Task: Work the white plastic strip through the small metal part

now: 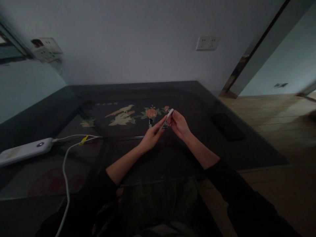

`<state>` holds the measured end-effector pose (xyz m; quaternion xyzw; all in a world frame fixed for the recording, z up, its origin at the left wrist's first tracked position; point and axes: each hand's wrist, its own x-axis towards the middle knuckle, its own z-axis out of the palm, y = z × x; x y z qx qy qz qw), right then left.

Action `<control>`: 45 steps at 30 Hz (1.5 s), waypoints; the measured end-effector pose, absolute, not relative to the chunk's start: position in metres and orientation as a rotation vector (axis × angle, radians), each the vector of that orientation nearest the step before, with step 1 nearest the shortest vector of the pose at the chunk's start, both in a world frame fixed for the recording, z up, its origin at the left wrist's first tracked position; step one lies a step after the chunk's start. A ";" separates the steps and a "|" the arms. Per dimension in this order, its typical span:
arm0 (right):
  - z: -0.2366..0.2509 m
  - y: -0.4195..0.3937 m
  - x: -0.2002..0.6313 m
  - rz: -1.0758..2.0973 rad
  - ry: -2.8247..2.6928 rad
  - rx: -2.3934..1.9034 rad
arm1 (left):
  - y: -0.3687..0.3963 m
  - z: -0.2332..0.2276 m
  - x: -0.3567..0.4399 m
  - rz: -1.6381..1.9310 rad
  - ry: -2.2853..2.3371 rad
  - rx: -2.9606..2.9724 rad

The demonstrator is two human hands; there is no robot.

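Observation:
Over the dark table, my left hand [151,136] is closed around the lower end of a thin, flat, white-edged object [169,115], tilted and seen nearly edge-on, so its kind is unclear. My right hand [179,125] meets its upper right side with curled fingers; whether they grip it or something small behind it is hidden. A small black-and-white piece [150,123] shows just beyond my left hand, too small to name. Another little patterned bit [165,125] appears between the two hands, partly covered.
The glossy dark table [172,158] carries a bird-and-flower picture [120,117]. At left lies a white power bank [27,151] with a white cable [65,171] and yellow tag [84,140]. A black rectangular object [228,126] lies at right. Wall sockets [207,43] are behind.

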<state>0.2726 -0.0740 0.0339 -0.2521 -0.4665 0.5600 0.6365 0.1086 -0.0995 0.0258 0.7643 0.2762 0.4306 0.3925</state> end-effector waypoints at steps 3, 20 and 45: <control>0.033 -0.073 0.273 1.283 -1.069 -0.580 | -0.097 0.025 0.107 1.097 0.731 1.908; 0.037 -0.075 0.273 1.264 -1.108 -0.585 | -0.095 0.021 0.106 1.135 0.809 1.909; 0.038 -0.077 0.272 1.267 -1.086 -0.588 | -0.096 0.022 0.108 1.119 0.784 1.894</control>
